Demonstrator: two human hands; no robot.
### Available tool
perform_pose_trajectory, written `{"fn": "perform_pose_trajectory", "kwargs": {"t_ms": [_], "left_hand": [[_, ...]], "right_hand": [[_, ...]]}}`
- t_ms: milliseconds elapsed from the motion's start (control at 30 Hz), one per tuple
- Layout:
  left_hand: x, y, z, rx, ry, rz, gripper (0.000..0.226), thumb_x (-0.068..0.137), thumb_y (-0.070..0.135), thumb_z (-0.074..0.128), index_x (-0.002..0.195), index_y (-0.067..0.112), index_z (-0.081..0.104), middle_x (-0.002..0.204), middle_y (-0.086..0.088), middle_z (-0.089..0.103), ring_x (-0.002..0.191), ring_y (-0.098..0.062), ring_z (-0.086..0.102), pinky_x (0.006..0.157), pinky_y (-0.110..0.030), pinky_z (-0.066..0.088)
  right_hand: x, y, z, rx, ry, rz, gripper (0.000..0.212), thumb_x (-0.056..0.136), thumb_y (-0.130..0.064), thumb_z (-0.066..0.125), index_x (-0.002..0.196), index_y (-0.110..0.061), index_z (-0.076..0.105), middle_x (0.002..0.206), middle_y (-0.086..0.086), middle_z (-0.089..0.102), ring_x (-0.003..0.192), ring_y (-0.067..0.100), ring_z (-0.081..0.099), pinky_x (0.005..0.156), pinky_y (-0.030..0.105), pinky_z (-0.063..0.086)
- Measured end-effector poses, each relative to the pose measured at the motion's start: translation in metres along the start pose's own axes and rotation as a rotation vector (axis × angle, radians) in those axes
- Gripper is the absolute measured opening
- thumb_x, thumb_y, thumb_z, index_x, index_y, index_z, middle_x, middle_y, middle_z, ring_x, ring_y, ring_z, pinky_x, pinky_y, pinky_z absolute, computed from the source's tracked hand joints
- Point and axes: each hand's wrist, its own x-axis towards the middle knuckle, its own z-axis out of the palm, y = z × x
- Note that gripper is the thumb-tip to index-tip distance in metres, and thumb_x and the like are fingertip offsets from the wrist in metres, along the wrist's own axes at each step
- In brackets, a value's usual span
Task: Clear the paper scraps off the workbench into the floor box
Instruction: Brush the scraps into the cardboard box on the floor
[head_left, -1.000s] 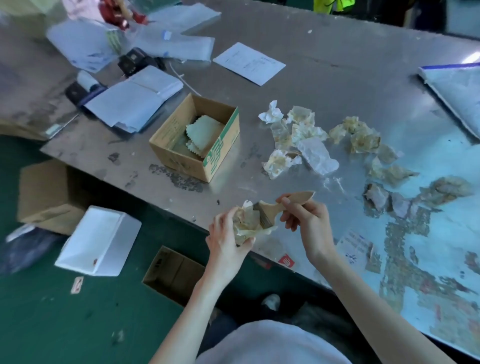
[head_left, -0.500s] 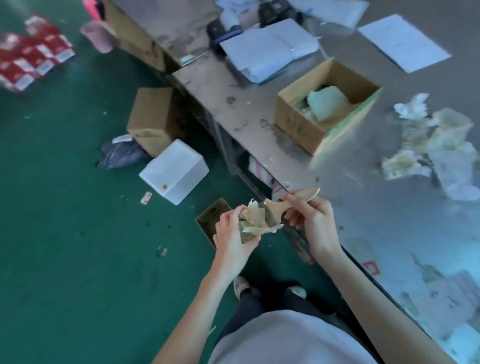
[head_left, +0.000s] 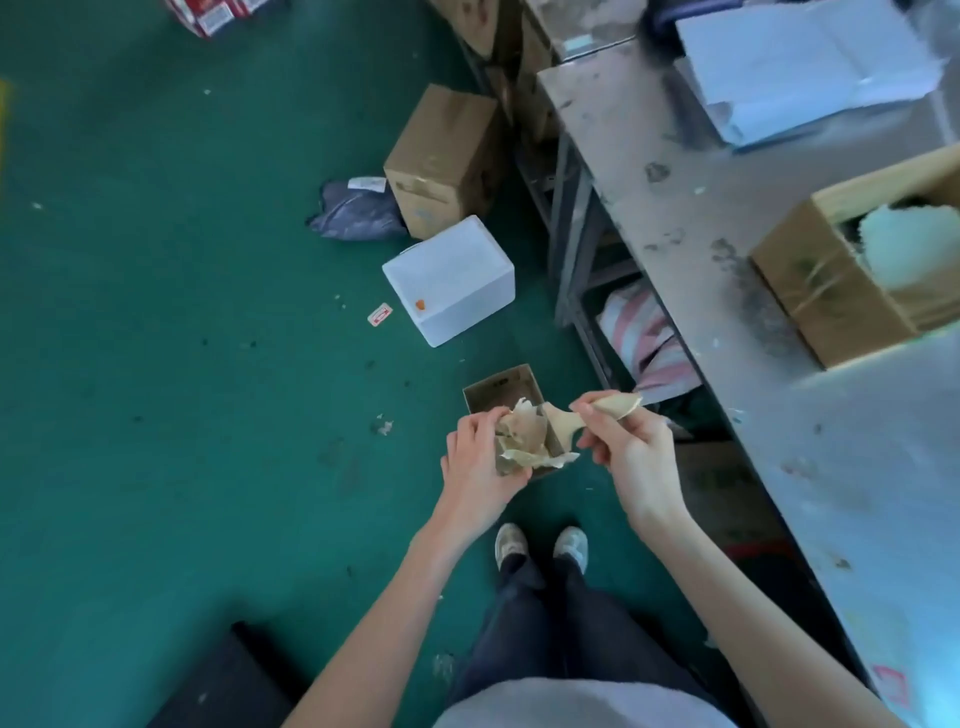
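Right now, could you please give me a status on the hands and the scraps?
Left hand grips paper scraps; right hand holds brush against them. Scraps above open floor box, not yet dropped. Nothing seen in the way.

Forearms extended — left hand (head_left: 480, 467) curled, seemingly gripping; right hand (head_left: 631, 457) pinching

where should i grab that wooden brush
Take the brush by its narrow handle, from the right, as the right hand does: that end sticks out free, while the wide bristle end is pressed into the paper scraps in the left hand.
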Motion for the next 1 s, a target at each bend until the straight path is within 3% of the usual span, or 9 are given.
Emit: {"fn": "perform_pose_trajectory", "kwargs": {"t_ms": [267,400,767,1000], "left_hand": [[0.068,-0.049,0.049,0.001,-0.09,-0.074,0.067,0.079,0.026,0.068,0.138,0.023,0.036,0.131,-0.004,0.039,0.117,-0.026,0.038,0.097,-0.041,0.035],[0.107,-0.101,0.102,-0.022,-0.156,-0.115,0.069,0.08,0.025,0.069,0.14,0.019,0.037,0.132,-0.009,0.04,0.116,-0.031,0.041,0.099,-0.046,0.037],[0.225,-0.257,0.265,-0.121,-0.178,-0.155,0.06,0.083,0.005,0.056,0.139,0.012,0.036,0.13,-0.011,0.038,0.119,-0.029,0.04,0.105,-0.042,0.036],[0.263,-0.314,0.329,-0.227,-0.182,-0.275,0.048,0.092,0.01,0.051,0.138,0.01,0.038,0.137,-0.01,0.037,0.123,-0.026,0.042,0.107,-0.035,0.036]], "right_hand": [[0.072,0.06,0.016,-0.072,0.035,0.076,0.02,0.088,-0.013,0.063,0.072,-0.023,0.069,0.054,-0.003,0.059,0.052,0.009,0.048,0.057,0.028,0.038],[0.121,0.13,0.025,-0.128,0.025,0.121,0.02,0.088,-0.014,0.063,0.071,-0.021,0.068,0.053,-0.004,0.058,0.051,0.006,0.048,0.057,0.025,0.038],[0.264,0.35,0.04,-0.231,0.023,0.193,0.019,0.09,-0.015,0.06,0.072,-0.018,0.065,0.046,-0.007,0.055,0.045,0.003,0.049,0.05,0.022,0.039],[0.319,0.449,0.031,-0.319,-0.003,0.206,0.016,0.092,-0.015,0.056,0.08,-0.019,0.065,0.061,0.0,0.058,0.053,0.011,0.053,0.05,0.023,0.041]]}}
